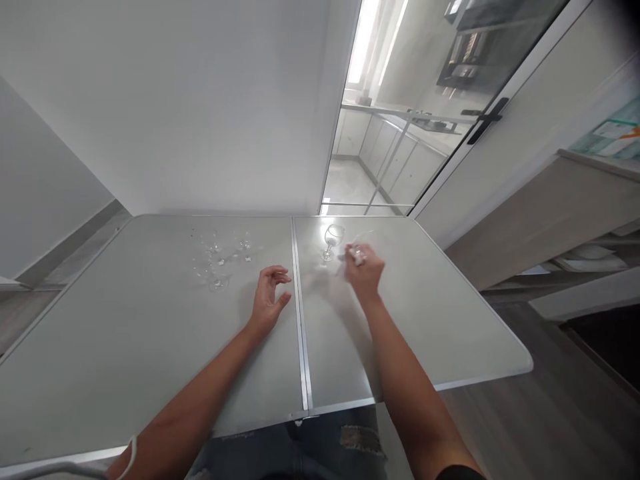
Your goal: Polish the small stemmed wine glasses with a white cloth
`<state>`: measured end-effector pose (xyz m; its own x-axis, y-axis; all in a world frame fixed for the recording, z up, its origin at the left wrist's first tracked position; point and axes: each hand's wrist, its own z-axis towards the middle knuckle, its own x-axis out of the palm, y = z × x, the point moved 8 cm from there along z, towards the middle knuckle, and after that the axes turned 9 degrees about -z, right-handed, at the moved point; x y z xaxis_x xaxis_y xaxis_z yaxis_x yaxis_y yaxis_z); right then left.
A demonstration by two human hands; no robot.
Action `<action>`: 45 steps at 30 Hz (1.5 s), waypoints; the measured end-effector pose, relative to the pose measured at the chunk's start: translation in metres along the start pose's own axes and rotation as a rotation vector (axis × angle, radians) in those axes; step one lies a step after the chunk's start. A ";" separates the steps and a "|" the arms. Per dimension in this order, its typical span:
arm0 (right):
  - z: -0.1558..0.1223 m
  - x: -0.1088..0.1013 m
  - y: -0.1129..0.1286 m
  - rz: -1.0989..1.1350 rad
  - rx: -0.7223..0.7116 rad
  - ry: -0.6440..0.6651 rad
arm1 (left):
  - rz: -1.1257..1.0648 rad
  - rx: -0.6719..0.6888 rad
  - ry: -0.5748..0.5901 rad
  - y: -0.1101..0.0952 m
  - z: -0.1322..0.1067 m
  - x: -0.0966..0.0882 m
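My right hand (364, 270) is closed around a clear stemmed glass (357, 254) on the right half of the table. Motion blur and the fingers hide most of that glass; only a faint outline of it shows beyond them. Just left of this hand, another stemmed glass (327, 255) stands upright on its foot. My left hand (270, 297) hovers or rests left of the table's centre seam, its fingers curved and apart with nothing in them. Farther left is a group of several clear glasses (219, 283), hard to make out against the pale top.
The pale folding table (150, 347) has a metal edge and a metal seam (300, 320) across its middle. A white wall (225, 107) meets its far edge. Behind the right half is a glass door with a black handle (487, 121). Shelves (565, 260) stand at the right.
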<state>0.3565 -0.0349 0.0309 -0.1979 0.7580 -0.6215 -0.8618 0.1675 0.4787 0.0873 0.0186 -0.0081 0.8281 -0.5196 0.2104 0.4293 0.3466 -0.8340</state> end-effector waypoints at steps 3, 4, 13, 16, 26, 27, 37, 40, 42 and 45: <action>0.021 -0.008 -0.061 -0.115 0.222 -0.021 | 0.053 -0.030 0.015 0.002 -0.002 0.002; 0.024 -0.004 -0.076 -0.139 0.270 0.028 | 0.066 -0.038 0.030 0.003 -0.002 0.004; 0.012 0.049 -0.100 -0.284 0.355 0.363 | 0.176 -0.062 0.128 0.007 -0.004 0.012; 0.011 0.054 -0.099 -0.318 0.337 0.367 | 0.266 -0.029 0.117 -0.002 -0.003 0.011; 0.008 0.058 -0.096 -0.373 0.364 0.377 | 0.741 0.601 -0.110 -0.092 -0.006 -0.015; 0.008 0.058 -0.095 -0.384 0.362 0.383 | 0.758 0.622 -0.169 -0.099 -0.005 -0.021; 0.006 0.057 -0.091 -0.386 0.362 0.393 | 0.872 0.061 -0.669 -0.100 -0.048 -0.089; 0.006 0.056 -0.091 -0.372 0.367 0.393 | 0.935 -0.059 -0.742 -0.089 -0.067 -0.115; 0.006 0.055 -0.089 -0.350 0.365 0.390 | 0.958 -0.138 -0.746 -0.081 -0.066 -0.131; 0.002 0.051 -0.090 -0.324 0.414 0.428 | 0.902 -0.283 -0.704 -0.064 -0.053 -0.147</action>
<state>0.4249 -0.0101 -0.0430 -0.2001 0.3267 -0.9237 -0.6759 0.6365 0.3716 -0.0808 0.0312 -0.0129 0.8459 0.4006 -0.3522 -0.4351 0.1363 -0.8900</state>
